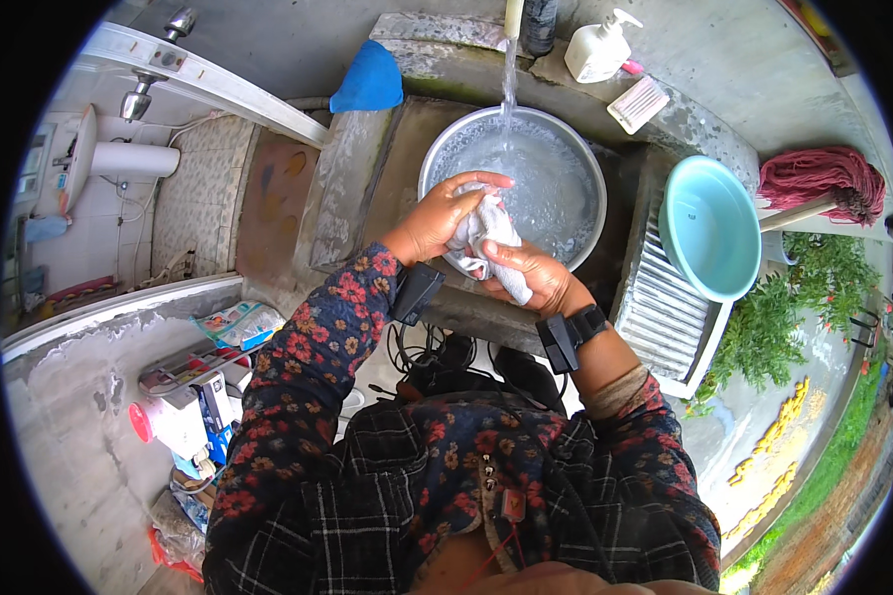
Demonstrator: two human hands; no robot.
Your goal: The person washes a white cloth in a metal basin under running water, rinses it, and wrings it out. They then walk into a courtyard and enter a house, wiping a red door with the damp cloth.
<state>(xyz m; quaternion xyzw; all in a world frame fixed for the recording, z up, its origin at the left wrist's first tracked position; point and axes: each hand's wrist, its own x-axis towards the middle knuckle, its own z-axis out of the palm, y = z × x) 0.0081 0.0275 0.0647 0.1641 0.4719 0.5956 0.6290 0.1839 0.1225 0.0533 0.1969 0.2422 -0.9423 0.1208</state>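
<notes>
A bunched white cloth (489, 223) is held between my two hands over the near rim of a round metal basin (601, 195). My left hand (439, 216) grips its upper left side, with the index finger stretched across the top. From the lower right, my right hand (530, 271) grips the cloth, thumb on top and part of the cloth hanging below the palm. Water pours from a tap pipe (514, 18) into the basin, where bubbles float on cloudy water (551, 171). The basin stands inside a concrete sink (387, 186).
A ridged washboard slab (658, 312) lies right of the sink, with a light blue plastic basin (714, 223) on it. Behind are a white pump bottle (597, 52) and a soap dish (638, 104). A blue cloth (368, 78) drapes the left ledge. A red mop (822, 186) leans at right.
</notes>
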